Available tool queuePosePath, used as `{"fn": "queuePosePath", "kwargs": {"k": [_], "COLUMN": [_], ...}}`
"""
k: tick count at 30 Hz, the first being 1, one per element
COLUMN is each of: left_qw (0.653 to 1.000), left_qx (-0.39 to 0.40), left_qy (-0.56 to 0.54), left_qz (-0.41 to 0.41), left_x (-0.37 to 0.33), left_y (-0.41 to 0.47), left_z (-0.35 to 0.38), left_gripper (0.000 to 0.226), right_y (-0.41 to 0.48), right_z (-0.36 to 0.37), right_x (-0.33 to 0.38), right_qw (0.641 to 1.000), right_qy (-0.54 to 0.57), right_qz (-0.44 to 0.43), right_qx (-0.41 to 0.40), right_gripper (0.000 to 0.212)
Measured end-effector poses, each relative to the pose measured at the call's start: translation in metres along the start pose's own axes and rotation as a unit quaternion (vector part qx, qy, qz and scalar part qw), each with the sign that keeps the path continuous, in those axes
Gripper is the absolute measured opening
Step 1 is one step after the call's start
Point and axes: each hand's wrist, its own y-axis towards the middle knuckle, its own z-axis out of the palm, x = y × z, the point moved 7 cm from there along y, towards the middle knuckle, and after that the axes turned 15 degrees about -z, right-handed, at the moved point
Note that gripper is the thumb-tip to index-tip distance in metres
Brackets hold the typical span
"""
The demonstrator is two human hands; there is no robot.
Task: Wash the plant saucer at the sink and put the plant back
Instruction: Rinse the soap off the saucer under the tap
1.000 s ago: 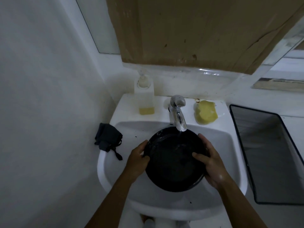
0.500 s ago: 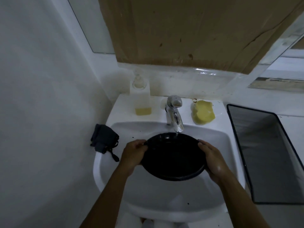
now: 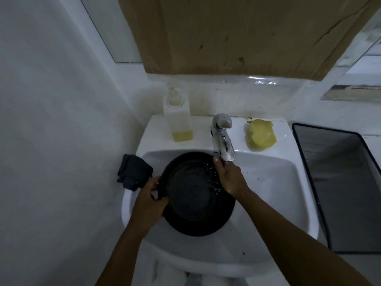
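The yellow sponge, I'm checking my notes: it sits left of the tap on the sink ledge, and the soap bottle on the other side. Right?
Not quite. The head view shows the yellow sponge right of the tap on the ledge of the sink, with the soap bottle on the other side, to the left.

The one camera is sitting on my head, looking forward and down at the sink (image 3: 268, 182) from close by. It is seeing the tap (image 3: 222, 137) in the middle, the wall on my left, and both my arms reaching in from below.
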Motion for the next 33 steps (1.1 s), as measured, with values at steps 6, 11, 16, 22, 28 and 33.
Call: {"fn": "queuePosePath", "kwargs": {"k": [6,11,16,22,28,33], "left_qw": [0.995,0.980,0.981,0.983,0.984,0.989], "left_qx": [0.005,0.009,0.023,-0.005,0.006,0.021], "left_qy": [-0.068,-0.147,-0.153,-0.149,-0.144,-0.137], "left_qz": [-0.074,-0.131,-0.120,-0.107,-0.109,-0.059], "left_x": [0.018,0.027,0.014,0.009,0.013,-0.011], "left_y": [0.012,0.020,0.035,0.043,0.043,0.048], "left_z": [0.025,0.034,0.037,0.032,0.022,0.035], "left_gripper": [0.037,0.039,0.031,0.030,0.023,0.015], "right_y": [0.017,0.020,0.027,0.026,0.019,-0.002], "right_z": [-0.010,-0.017,-0.023,-0.019,-0.017,-0.033], "right_x": [0.016,0.013,0.001,-0.008,-0.002,0.002], "right_qw": [0.996,0.996,1.000,0.996,0.995,0.994], "right_qy": [0.052,0.006,-0.002,0.004,0.047,0.098], "right_qz": [0.005,0.018,0.018,0.069,0.059,0.057], "right_qx": [-0.074,-0.086,0.010,-0.058,-0.063,0.007], "right_gripper": [0.051,0.043,0.035,0.024,0.023,0.047]}}
